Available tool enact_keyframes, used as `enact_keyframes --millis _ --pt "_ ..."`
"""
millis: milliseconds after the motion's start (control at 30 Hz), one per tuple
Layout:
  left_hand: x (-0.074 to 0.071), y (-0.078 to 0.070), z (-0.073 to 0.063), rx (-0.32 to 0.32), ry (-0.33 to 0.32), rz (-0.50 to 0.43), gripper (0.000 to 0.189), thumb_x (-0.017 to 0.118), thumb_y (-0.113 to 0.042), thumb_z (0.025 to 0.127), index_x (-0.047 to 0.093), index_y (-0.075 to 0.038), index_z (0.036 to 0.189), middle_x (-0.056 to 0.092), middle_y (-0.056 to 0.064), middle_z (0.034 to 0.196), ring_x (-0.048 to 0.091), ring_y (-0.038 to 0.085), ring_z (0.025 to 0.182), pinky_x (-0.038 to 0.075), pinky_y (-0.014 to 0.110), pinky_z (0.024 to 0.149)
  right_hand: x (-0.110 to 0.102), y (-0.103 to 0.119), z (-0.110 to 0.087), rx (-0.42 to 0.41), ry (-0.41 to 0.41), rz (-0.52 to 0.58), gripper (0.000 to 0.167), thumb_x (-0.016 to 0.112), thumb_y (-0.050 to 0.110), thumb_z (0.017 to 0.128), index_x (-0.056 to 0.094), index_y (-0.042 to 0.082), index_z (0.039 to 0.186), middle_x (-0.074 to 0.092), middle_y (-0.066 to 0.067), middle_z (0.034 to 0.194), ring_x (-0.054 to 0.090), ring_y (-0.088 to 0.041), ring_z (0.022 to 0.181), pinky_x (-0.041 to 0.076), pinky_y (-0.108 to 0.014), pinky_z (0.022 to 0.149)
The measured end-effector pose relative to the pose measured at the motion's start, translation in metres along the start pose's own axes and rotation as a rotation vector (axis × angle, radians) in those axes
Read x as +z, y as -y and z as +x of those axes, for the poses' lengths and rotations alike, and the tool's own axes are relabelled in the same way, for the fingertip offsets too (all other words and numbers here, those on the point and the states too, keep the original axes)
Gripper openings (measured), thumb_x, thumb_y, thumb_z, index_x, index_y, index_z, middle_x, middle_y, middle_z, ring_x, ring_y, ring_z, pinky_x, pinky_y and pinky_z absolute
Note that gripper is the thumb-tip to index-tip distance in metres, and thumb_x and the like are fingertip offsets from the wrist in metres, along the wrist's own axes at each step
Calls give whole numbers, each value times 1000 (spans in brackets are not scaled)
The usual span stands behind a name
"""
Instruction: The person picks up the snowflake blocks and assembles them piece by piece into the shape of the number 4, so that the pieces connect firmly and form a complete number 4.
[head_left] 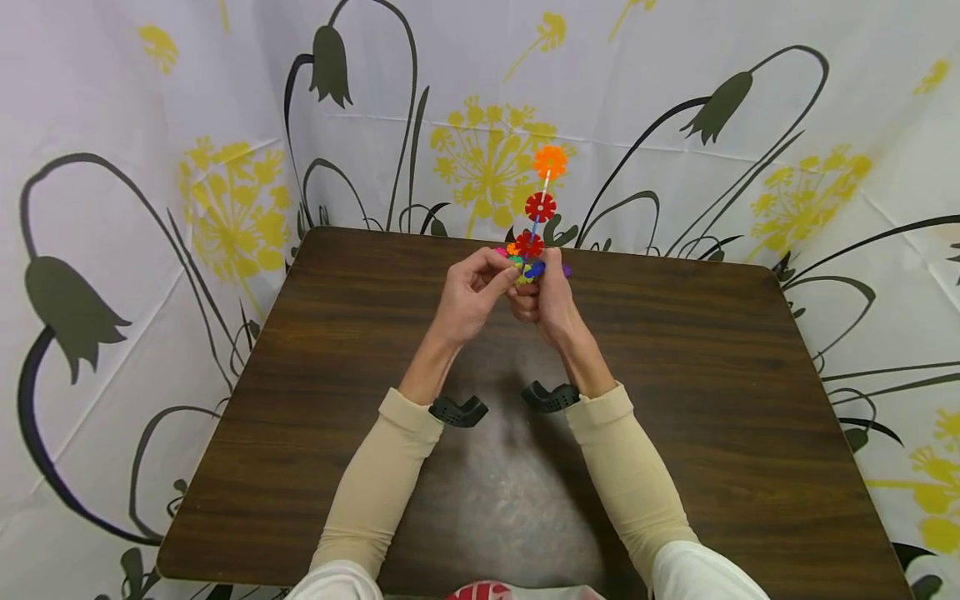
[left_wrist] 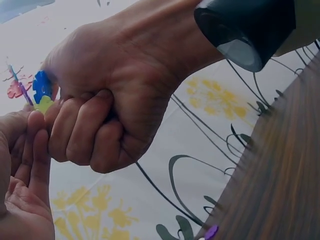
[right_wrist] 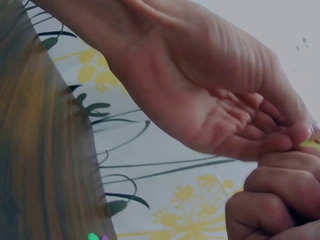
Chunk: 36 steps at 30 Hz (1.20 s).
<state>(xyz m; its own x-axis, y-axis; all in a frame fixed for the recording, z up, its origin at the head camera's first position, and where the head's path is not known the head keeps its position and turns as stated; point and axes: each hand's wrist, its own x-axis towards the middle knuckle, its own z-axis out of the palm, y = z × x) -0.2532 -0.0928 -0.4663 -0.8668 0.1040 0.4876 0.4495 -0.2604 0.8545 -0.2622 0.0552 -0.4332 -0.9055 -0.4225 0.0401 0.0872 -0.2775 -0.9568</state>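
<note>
Both hands meet above the table's far edge, around a tall chain of notched flower-shaped plastic discs. An orange disc (head_left: 551,162) tops the chain, with a red disc (head_left: 540,207) below it and more red lower down. White and blue pieces seen edge-on stand between them. At the bottom, my left hand (head_left: 468,302) pinches a yellow disc (head_left: 524,278) between thumb and fingers. My right hand (head_left: 553,302) grips the lower part beside a blue disc (left_wrist: 42,87), thumb up and fingers curled. The fingers partly hide the yellow disc (right_wrist: 312,144).
A dark wood-grain table (head_left: 337,350) lies under the forearms. Behind the hands, small colourful pieces show near its far edge, among them a purple one (left_wrist: 212,231) and a green one (right_wrist: 93,236). A flower-printed white curtain (head_left: 637,50) hangs behind. Each wrist wears a black mount (head_left: 457,412).
</note>
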Motion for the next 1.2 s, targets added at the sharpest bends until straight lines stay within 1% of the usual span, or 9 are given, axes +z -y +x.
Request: enact_keyframes --millis 167,300,400,467,633,767,900,1033,1200 --pt "-7 -9 -4 -8 -2 7 4 66 4 103 64 7 103 69 -2 96 69 9 81 59 21 77 1 4 2 22 52 -53 63 23 48 107 55 12 67 33 12 48 22 -2 39 17 -21 39" --pt "-11 -14 -6 -5 -52 2 5 63 6 104 66 2 106 72 -2 99 72 9 84 62 24 81 0 4 7 0 83 -96 78 15 69 108 44 13 62 29 11 49 19 -6 40 14 -25 41" --pt "-13 -15 -8 -3 -101 -26 12 60 9 105 65 -1 108 74 -2 99 77 12 87 64 29 86 -4 -2 12 -30 46 -119 79 11 72 109 32 12 61 27 9 50 18 -8 42 12 -27 43" --pt "-15 -16 -10 -2 -125 -35 14 59 11 104 63 -2 109 74 -2 99 79 14 87 65 31 88 -8 -9 16 -30 -2 -154 77 14 67 111 33 9 64 28 7 51 20 -10 44 14 -28 44" --pt "-22 -19 -11 17 -173 2 6 60 11 104 60 9 110 72 -2 100 79 12 87 65 31 86 -24 -36 33 49 -117 -287 61 43 50 114 45 9 70 39 5 57 30 -10 49 22 -24 47" --pt "-26 -23 -10 21 -170 25 6 61 10 103 60 9 109 70 0 102 78 10 88 65 30 86 -37 -60 50 58 -171 -428 40 56 38 111 56 7 85 52 0 69 45 -14 60 35 -23 54" --pt "-28 -26 -8 -4 -150 45 11 62 9 103 60 2 111 68 0 103 73 10 92 64 26 86 -51 -81 67 17 -204 -661 21 62 24 108 63 3 108 65 -16 81 58 -24 70 43 -27 62" --pt "-29 -28 -8 -56 -160 72 21 64 8 102 57 12 121 70 -3 105 72 8 95 62 22 88 -61 -101 83 37 -169 -898 26 64 22 104 67 5 124 74 -19 98 64 -25 80 48 -35 72" --pt "-31 -31 -9 -98 -136 125 28 66 6 102 54 15 126 70 3 107 73 10 96 62 22 88 -59 -120 100 157 -165 -1082 37 64 37 103 65 21 136 77 -9 119 71 -32 102 55 -54 88"
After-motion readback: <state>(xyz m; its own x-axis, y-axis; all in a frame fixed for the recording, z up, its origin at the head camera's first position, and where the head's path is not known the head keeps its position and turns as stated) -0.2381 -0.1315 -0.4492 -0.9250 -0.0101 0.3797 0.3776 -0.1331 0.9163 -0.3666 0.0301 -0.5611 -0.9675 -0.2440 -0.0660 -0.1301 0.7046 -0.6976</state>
